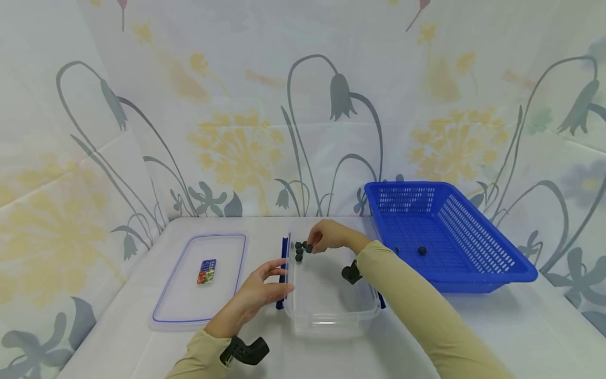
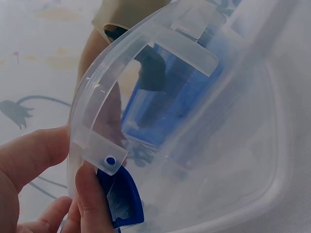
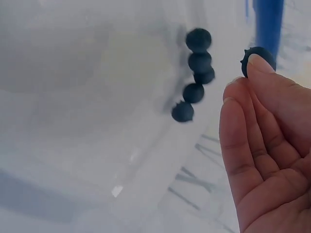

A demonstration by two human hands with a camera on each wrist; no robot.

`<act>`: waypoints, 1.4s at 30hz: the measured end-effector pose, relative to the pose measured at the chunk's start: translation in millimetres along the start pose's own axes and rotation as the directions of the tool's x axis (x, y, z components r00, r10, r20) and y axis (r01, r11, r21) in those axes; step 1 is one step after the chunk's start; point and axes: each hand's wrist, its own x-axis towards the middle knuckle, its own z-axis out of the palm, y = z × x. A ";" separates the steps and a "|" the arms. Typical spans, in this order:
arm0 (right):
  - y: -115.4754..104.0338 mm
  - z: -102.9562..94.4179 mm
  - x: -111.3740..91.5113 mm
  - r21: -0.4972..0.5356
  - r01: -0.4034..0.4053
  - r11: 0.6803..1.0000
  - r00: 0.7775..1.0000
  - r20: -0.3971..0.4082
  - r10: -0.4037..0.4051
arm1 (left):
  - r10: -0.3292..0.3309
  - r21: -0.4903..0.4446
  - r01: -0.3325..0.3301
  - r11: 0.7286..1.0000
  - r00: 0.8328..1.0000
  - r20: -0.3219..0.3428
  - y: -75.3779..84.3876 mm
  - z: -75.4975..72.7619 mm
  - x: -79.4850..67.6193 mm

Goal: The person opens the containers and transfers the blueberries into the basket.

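Note:
My right hand is over the far left part of a clear plastic container. It pinches a dark blueberry between thumb and fingertips, above the container floor. Several other blueberries lie in a crooked row inside, along the left wall. My left hand grips that container's left rim, thumb at the top edge and fingers outside around the blue latch flap. The latch flap hangs unfastened.
A clear lid with a blue seal and a colourful label lies flat at left. The blue perforated basket stands at right, with a blueberry and a small dark bit inside. A flower-printed curtain hangs behind the table.

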 end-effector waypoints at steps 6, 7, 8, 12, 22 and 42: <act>-0.4 -24.2 -12.5 0.000 -0.018 1.000 0.999 -0.033 0.018 | -0.028 0.003 0.028 1.000 1.000 -0.010 -1.4 -0.6 0.3; 0.0 -28.1 -15.1 -0.002 -0.022 1.000 0.999 -0.036 0.021 | -0.030 0.004 0.030 1.000 1.000 -0.009 -1.6 -0.6 0.1; 0.7 -31.8 -17.4 -0.008 -0.022 1.000 0.999 -0.041 0.021 | -0.031 0.003 0.031 1.000 0.999 -0.008 -1.8 -0.7 -0.1; 3.5 -46.7 -26.3 -0.021 -0.027 0.999 0.998 -0.057 0.026 | -0.017 -0.003 0.017 1.000 1.000 -0.004 -1.9 -1.0 -1.5; 17.2 -77.4 -48.0 -0.075 -0.015 0.997 0.994 -0.113 0.007 | -0.025 -0.011 0.025 1.000 1.000 -0.013 -2.3 -2.2 -2.1; 86.1 -113.0 -112.1 -0.091 -0.049 0.995 0.977 -0.213 0.028 | -0.019 0.001 0.019 1.000 1.000 -0.014 0.2 1.4 -0.9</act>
